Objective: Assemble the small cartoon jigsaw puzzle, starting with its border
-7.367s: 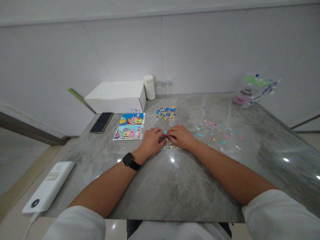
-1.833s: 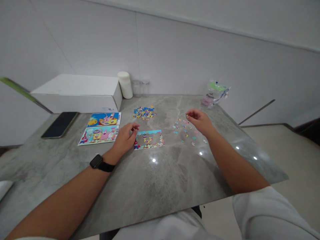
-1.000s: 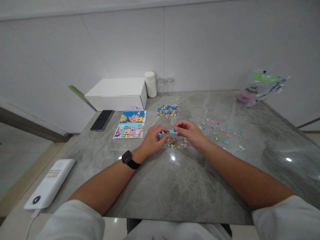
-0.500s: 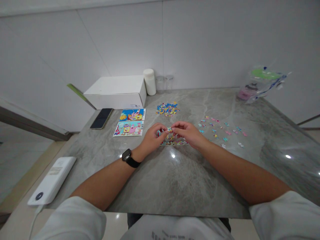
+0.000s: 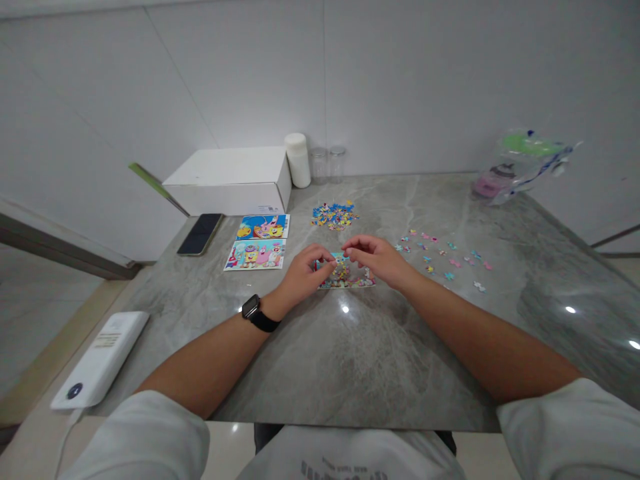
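Observation:
A partly joined jigsaw puzzle lies flat on the grey table in front of me, its picture full of colour and with gaps in the middle. My left hand rests at its left side, thumb and forefinger pinched over the upper part; what lies between those tips is too small to make out. Over the right part hovers my right hand, fingers curved and a small gap between thumb and forefinger. Loose puzzle pieces are scattered to the right. Beyond the hands is a heap of mostly blue and yellow pieces.
Two cartoon picture cards lie left of the puzzle, beside a phone. Behind stand a white box, a white bottle and two glass jars. A clear bag is at back right, a white power bank at front left.
Half a second ago both hands' fingertips met at a small puzzle piece above the puzzle. Now the fingertips are farther apart and the right hand has lifted slightly, showing more of the puzzle.

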A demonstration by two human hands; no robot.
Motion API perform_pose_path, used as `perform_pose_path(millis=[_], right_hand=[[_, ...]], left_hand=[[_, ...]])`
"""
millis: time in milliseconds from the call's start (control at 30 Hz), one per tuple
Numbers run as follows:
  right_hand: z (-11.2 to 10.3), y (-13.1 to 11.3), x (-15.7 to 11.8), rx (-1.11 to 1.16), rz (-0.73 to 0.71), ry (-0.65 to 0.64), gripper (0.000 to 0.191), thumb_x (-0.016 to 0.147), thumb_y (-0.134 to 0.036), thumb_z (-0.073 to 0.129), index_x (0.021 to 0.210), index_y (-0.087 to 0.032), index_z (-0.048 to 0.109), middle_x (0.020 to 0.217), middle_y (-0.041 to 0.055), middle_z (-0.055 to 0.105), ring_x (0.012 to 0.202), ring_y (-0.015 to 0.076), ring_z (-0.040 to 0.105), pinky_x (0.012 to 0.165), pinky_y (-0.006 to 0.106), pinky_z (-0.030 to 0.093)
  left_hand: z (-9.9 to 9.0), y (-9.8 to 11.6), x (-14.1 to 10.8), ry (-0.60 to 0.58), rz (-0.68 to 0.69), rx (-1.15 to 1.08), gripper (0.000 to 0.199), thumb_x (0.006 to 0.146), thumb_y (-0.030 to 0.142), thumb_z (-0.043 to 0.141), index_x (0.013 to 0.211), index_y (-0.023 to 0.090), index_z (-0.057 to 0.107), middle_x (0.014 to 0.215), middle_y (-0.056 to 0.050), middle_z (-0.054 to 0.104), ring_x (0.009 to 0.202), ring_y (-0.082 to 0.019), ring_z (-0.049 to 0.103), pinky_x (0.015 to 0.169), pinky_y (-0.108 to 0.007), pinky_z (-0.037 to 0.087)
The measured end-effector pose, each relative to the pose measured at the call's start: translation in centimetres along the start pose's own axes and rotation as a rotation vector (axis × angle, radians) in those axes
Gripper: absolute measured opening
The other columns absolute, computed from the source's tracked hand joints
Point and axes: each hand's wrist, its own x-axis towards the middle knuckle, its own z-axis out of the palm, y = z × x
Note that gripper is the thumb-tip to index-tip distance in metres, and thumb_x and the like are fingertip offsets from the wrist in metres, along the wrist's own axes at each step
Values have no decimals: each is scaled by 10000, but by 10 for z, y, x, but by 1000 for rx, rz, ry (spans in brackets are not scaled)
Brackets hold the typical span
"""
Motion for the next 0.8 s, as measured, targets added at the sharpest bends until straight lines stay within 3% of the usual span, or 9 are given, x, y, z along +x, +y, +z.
perform_pose_path(millis=[133, 300, 500, 633, 800], right_hand=[[1, 2, 0, -26, -36, -45, 299, 787, -460, 766, 962, -219, 750, 853, 9, 721, 774, 167, 615, 743, 315, 481], [2, 9, 1, -110, -27, -62, 283, 758, -455, 799, 893, -209, 761, 750, -1, 689, 698, 156, 584, 669, 297, 456], [-3, 14, 3, -191, -34, -129, 212, 779, -388, 779, 896, -211, 782, 764, 6, 732, 691, 156, 622, 669, 291, 474], [-7, 16, 5, -328, -65, -126, 109, 820, -301, 727, 862, -221, 788, 748, -5, 733, 683, 151, 619, 686, 287, 466], [-10, 20, 11, -560, -127, -63, 104, 823, -194, 713, 857, -233, 802, 811, -1, 754, 721, 153, 626, 734, 290, 454]], left_hand=[[0, -1, 0, -10, -11, 9, 139, 967, 307, 660, 873, 213, 701, 956, -41, 691, 954, -201, 668, 919, -363, 528], [0, 0, 0, -36, 5, 56, 156, 978, 321, 656, 889, 212, 724, 953, -45, 694, 943, -201, 668, 898, -361, 530], [1, -3, 1, -90, 55, 134, 176, 993, 323, 633, 889, 218, 729, 941, -47, 706, 923, -206, 672, 883, -367, 522], [0, -9, 0, -96, 78, 251, 130, 987, 264, 595, 1018, 219, 713, 981, -55, 721, 948, -224, 669, 889, -388, 514], [-2, -16, -2, -124, 124, 428, 233, 917, 188, 634, 1143, 219, 678, 1112, -81, 732, 1066, -269, 663, 944, -433, 482]])
